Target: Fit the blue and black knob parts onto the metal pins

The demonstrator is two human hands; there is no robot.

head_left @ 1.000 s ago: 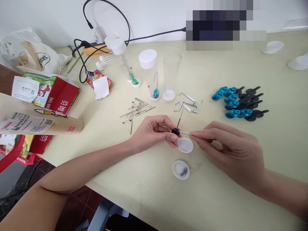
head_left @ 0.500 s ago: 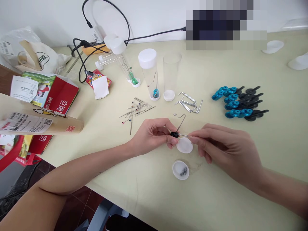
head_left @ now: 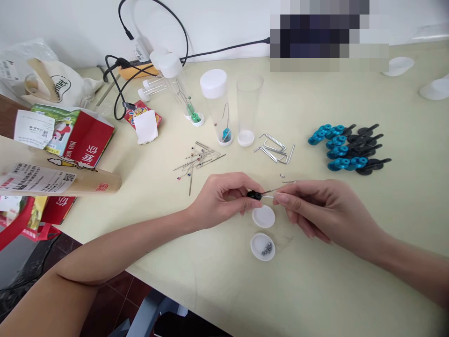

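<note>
On the crumpled cream bag (head_left: 58, 84), dark script lettering ends in "met", its beginning lost in the folds. The red cardboard box with a green printed panel (head_left: 94, 130) bears large white Chinese characters, turned sideways and too unclear to read with certainty. QR codes and small, illegible print stand on the white paper slip (head_left: 33, 131) at that box and on the white label (head_left: 38, 180) of the beige translucent packet (head_left: 86, 180), which also carries an unreadable red square mark (head_left: 101, 187).
</note>
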